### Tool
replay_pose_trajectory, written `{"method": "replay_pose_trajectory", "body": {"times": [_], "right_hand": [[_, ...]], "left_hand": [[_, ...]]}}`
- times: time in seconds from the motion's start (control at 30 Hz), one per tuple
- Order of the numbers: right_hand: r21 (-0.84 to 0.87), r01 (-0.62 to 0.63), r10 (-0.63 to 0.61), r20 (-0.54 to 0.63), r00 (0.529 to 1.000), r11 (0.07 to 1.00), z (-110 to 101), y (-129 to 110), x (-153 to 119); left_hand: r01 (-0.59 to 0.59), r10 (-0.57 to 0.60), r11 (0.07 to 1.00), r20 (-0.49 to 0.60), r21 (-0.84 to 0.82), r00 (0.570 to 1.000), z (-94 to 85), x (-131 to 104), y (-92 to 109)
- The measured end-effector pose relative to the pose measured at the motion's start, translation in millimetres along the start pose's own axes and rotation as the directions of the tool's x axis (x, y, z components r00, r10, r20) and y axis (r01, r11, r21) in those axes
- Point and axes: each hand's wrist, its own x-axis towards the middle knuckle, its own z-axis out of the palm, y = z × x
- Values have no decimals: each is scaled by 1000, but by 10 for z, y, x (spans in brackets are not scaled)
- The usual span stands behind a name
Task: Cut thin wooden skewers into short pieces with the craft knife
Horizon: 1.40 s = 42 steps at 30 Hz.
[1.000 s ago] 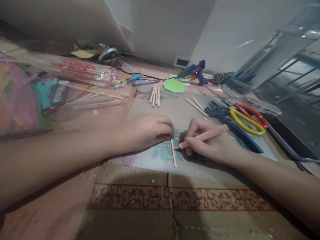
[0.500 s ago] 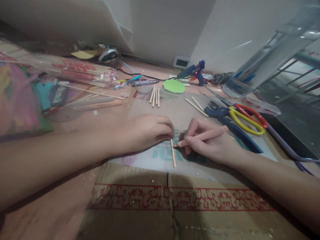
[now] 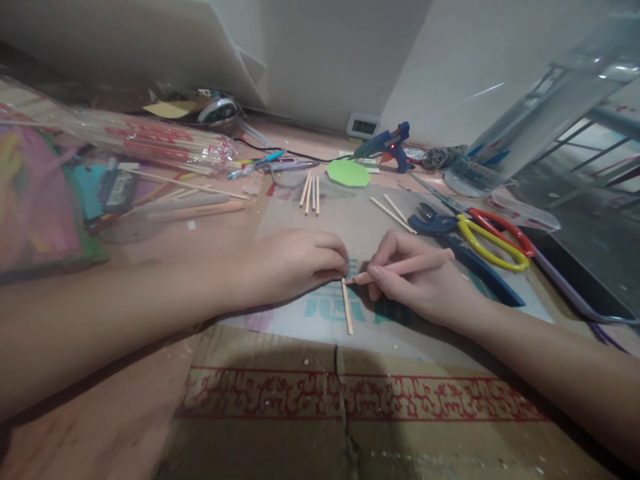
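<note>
My left hand (image 3: pixel 315 260) rests on the plastic-covered cardboard with its fingertips closed on the upper end of a short wooden stick (image 3: pixel 347 310). In my right hand (image 3: pixel 407 277) a pink pencil (image 3: pixel 420 263) is gripped, its tip at the stick's upper part, close to my left fingertips. The stick's far end is hidden under the left fingers. Behind the hands lie several short sticks (image 3: pixel 311 193), and two more sticks (image 3: pixel 390 215) sit to their right.
Blue pliers (image 3: pixel 480 270) and red-and-yellow scissors (image 3: pixel 493 243) lie to the right. At the back are a blue glue gun (image 3: pixel 385 143), a green paper octagon (image 3: pixel 349 173) and a small clock (image 3: pixel 363 125). Bagged sticks (image 3: pixel 150 140) lie at the left.
The pencil tip in my right hand has moved slightly up along the stick, toward my left fingertips. My left hand and the stick have stayed put.
</note>
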Motion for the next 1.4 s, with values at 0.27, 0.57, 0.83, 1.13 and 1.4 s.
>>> {"method": "replay_pose_trajectory", "body": {"times": [0.27, 0.57, 0.83, 1.13, 1.4], "right_hand": [[46, -14, 13, 29, 999, 999, -12, 19, -21], [29, -59, 59, 16, 998, 998, -3, 2, 2], [68, 78, -83, 77, 994, 995, -9, 53, -33], [48, 18, -20, 46, 999, 999, -21, 31, -22], [72, 79, -84, 66, 994, 994, -12, 81, -45]], "left_hand": [[-12, 12, 1000, -10, 1, 1000, -4, -7, 7], [-11, 11, 1000, -9, -3, 1000, 0, -12, 3], [-33, 34, 999, -25, 23, 999, 3, -3, 1], [-56, 57, 998, -31, 16, 998, 19, -1, -10], [-63, 64, 998, -39, 16, 997, 4, -5, -4]]}}
